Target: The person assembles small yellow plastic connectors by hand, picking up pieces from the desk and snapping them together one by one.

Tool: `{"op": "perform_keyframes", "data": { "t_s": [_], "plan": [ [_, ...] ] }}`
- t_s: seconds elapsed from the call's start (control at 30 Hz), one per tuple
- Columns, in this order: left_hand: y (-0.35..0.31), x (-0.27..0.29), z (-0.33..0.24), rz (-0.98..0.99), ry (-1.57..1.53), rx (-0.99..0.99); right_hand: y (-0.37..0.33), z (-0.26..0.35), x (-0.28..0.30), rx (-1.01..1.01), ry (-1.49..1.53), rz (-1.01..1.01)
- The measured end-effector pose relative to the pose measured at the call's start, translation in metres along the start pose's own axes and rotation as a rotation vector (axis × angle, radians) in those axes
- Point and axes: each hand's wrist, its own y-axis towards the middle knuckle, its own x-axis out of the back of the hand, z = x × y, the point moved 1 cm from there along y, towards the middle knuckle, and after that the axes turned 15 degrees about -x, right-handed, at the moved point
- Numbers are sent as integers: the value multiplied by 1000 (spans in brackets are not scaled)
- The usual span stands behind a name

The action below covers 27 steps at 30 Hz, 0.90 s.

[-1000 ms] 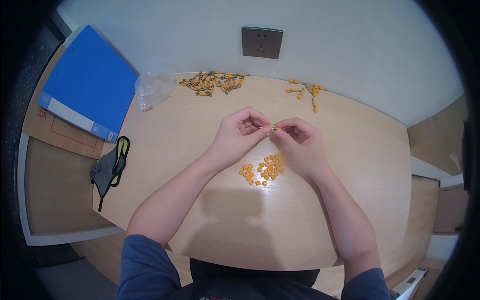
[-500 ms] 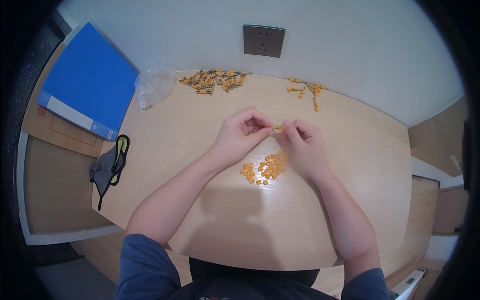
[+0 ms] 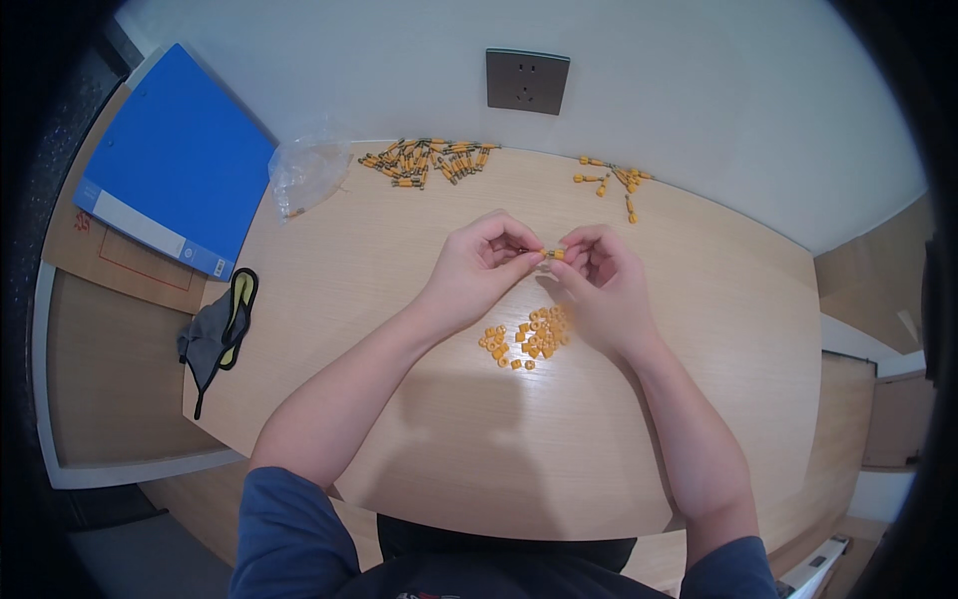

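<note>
- In the head view, you are holding one slim orange-and-metal piece point(image 3: 557, 254) between your two hands, over the middle of the bench point(image 3: 738, 290).
- Your left hand point(image 3: 474, 272) is pinching the piece's left end, thumb and forefinger closed on it.
- Your right hand point(image 3: 611, 285) is clamping its thumb and forefinger on the orange right end, the other fingers curling inward.
- Nearer you, loose orange nuts point(image 3: 529, 349) are lying in a scattered heap, partly beside your right hand.
- Toward the wall, a large pile of slim pieces point(image 3: 409, 162) is lying on the left, showing no broad ends; a smaller group of pieces point(image 3: 629, 180) on the right is bearing broad orange ends.
- Judging by these groups, a few pieces are looking finished and most are waiting.
- Your forearms are slanting inward, elbows spreading wide, hands facing each other.
</note>
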Motion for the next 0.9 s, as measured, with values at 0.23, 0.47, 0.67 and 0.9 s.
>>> {"op": "perform_keyframes", "data": {
  "t_s": [0.23, 0.47, 0.67, 0.9],
  "plan": [
    [1, -5, 1, 14, 19, -3, 14, -28, 32, -177, 133, 232],
    [0, -1, -2, 8, 31, 17, 5, -9, 12, 77, -64, 113],
    [1, -2, -2, 5, 20, 17, 6, -10, 16, -218, 297, 145],
    [0, 0, 1, -2, 46, 15, 3, -5, 6, 71, -14, 108]
  ]
}}
